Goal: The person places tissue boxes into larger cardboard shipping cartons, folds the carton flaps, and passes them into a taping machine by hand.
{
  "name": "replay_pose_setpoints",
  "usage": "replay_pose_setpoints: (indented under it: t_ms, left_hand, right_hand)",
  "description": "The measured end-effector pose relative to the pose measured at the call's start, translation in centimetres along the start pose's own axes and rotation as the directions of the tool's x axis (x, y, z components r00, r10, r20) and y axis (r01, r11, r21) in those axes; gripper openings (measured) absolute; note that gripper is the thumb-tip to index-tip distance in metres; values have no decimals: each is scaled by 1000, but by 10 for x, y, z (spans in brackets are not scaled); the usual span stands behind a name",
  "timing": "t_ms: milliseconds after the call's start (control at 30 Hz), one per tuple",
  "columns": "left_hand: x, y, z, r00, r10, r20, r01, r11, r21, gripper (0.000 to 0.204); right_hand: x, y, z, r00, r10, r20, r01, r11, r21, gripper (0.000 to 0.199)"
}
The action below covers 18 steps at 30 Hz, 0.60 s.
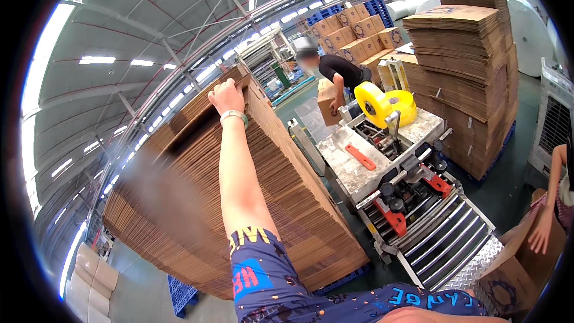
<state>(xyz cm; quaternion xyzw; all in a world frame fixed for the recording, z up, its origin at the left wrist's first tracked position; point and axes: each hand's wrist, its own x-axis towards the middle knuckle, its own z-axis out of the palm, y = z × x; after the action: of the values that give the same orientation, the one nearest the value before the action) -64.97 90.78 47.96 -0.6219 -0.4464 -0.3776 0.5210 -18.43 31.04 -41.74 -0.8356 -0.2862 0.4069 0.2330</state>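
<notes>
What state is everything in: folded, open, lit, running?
Near cartons: folded flat, stacked
Left hand: fingers curled on those cartons' edge
Yellow tape rolls: mounted on the machine
Machine: cannot tell if running
Distant boxes: formed, stacked
Lower-right box: appears open
Ceiling light: lit

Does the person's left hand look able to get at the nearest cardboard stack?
Yes, it seems so: the left hand is up at the top edge of the cardboard stack, with nothing visible in its way.
</notes>
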Motion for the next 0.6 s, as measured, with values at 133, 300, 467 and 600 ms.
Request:
replay_pose_setpoints:
  t_ms: [133, 300, 467, 600]
  left_hand:
    - [-3, 37, -9, 981, 119, -151, -125, 992, -30, 18]
    - [1, 139, -146, 716, 425, -555, -509, 861, 3, 44]
    - [12, 200, -288, 442, 376, -814, -733, 675, -85, 66]
    - [3, 247, -355, 535, 157, -830, -795, 424, -433, 68]
  right_hand:
    - [2, 30, -4, 997, -25, -74, 20, 998, -59, 30]
    - [-25, -58, -36, 986, -161, 41, 161, 987, 4, 30]
    - [-90, -208, -127, 796, -479, -371, 562, 812, 157, 54]
    - [-225, -307, -206, 562, -636, -530, 733, 680, -39, 101]
